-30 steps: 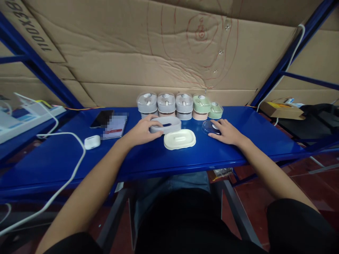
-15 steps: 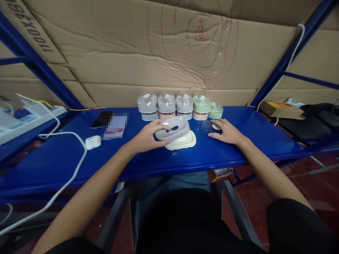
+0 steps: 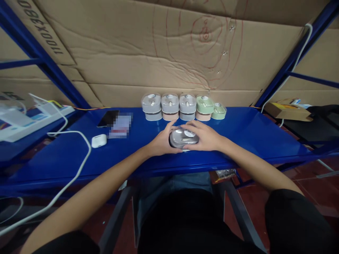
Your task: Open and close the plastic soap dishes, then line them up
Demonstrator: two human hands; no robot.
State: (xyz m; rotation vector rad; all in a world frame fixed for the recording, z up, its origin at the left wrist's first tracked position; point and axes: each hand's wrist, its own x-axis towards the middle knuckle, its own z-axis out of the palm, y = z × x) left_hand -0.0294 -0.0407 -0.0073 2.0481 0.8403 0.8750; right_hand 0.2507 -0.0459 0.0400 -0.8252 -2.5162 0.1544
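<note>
At the middle of the blue table, my left hand (image 3: pixel 160 141) is wrapped round the left side of a grey, rounded container, mostly hidden by my fingers. A clear, dark-looking lid (image 3: pixel 181 137) with a round white sticker is on top of it. My right hand (image 3: pixel 206 135) grips the lid from the right, thumb in front and fingers behind. Whether the lid is pressed fully down, I cannot tell. Only a pale sliver of the cream tray (image 3: pixel 186 150) shows below.
Behind my hands stands a row of stacked grey, pink and green boxes (image 3: pixel 169 106) with clear lids. To the left lie a white earbud case (image 3: pixel 99 140), a dark phone (image 3: pixel 108 119), a blurred-out device (image 3: pixel 121 126) and a white cable (image 3: pixel 82 162). A cardboard wall (image 3: pixel 119 70) rises behind.
My right hand has brought the clear lid from the right side of the table over onto the grey container. My left hand has turned the container level. The view has shifted slightly.
</note>
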